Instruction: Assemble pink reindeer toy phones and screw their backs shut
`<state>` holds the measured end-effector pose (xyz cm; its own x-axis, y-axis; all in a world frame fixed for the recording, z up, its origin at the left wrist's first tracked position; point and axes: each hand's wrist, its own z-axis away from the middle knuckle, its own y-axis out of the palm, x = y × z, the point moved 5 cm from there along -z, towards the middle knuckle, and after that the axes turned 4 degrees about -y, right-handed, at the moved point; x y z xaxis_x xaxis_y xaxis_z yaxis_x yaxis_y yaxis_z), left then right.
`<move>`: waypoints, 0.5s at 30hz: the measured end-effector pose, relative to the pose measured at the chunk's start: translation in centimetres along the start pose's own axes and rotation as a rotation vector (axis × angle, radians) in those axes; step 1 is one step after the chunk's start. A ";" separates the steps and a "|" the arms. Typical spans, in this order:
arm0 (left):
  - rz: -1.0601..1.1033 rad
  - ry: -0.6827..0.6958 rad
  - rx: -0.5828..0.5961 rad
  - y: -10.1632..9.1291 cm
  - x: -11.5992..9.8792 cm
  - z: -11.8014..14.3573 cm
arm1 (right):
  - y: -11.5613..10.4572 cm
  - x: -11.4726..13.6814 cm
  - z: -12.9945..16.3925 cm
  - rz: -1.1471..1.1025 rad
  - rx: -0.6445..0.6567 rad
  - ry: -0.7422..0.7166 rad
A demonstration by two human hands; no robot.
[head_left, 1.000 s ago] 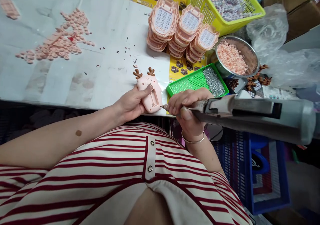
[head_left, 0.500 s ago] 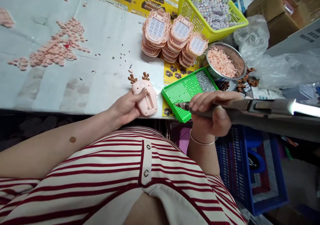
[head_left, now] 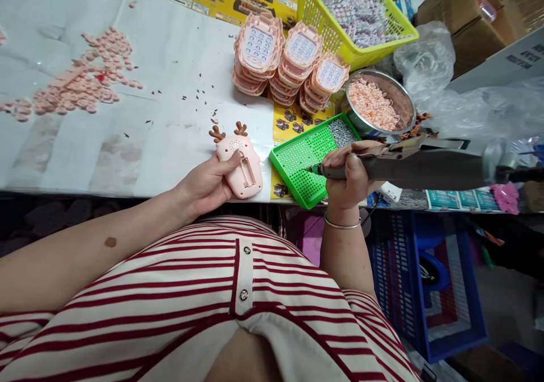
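My left hand [head_left: 203,186] grips a pink deer-shaped toy phone [head_left: 239,164] with brown antlers, back side up, at the near edge of the white table [head_left: 127,144]. My right hand [head_left: 346,178] is closed around a grey electric screwdriver [head_left: 425,164]. The driver's tip rests over the green perforated screw tray [head_left: 304,164], which holds a heap of small silver screws [head_left: 340,132] at its far end.
Three stacks of pink phone fronts [head_left: 289,62] stand behind the tray. A yellow basket [head_left: 361,13] of keypads, a metal bowl [head_left: 378,104] of pink bits and plastic bags lie to the right. Loose pink parts [head_left: 76,81] are scattered at far left. A blue crate [head_left: 429,280] sits below.
My right hand has carried the screwdriver tip from the toy phone's lower edge rightward onto the green screw tray. The left hand keeps holding the phone.
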<state>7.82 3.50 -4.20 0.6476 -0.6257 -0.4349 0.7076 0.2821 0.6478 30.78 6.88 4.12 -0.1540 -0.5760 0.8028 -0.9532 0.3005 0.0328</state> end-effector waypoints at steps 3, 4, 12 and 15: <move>-0.003 -0.003 -0.009 0.0 0.0 0.1 | 0.2 -0.3 0.0 -0.081 0.047 0.010; -0.006 -0.004 -0.015 0.0 -0.1 0.1 | 0.3 -0.4 0.0 -0.086 0.066 0.008; 0.036 0.033 -0.034 0.5 -0.3 0.1 | 1.6 3.5 0.0 -0.051 0.054 -0.169; 0.044 0.050 -0.048 0.8 -0.4 0.0 | 4.0 6.3 0.9 -0.241 0.148 -0.182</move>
<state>8.12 4.00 -3.55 0.6909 -0.5753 -0.4378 0.6899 0.3439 0.6369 25.76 3.77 8.74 0.0496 -0.7475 0.6624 -0.9933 0.0326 0.1112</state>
